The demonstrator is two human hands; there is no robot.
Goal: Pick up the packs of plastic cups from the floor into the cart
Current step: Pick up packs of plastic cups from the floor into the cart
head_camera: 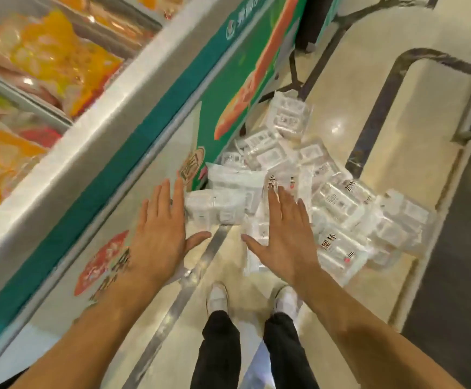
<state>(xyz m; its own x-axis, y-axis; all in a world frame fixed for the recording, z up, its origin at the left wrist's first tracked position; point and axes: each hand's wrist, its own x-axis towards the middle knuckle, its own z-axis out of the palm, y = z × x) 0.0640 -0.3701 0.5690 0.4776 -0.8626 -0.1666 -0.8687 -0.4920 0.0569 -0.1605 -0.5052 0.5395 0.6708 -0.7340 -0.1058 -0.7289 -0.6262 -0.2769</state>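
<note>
Several clear packs of plastic cups [338, 197] lie in a heap on the shop floor beside a chest freezer. My left hand [161, 228] is stretched out flat with straight fingers, its fingertips at the left end of the nearest pack [217, 206]. My right hand [285, 234] is also flat and spread, hovering over the packs in the middle of the heap. Neither hand holds anything. No cart is in view.
The chest freezer [94, 153] with a green and grey side runs along the left, bags of frozen food under its glass. My feet in white shoes [219, 297] stand just short of the heap. A dark stand base [470, 130] is at the right edge.
</note>
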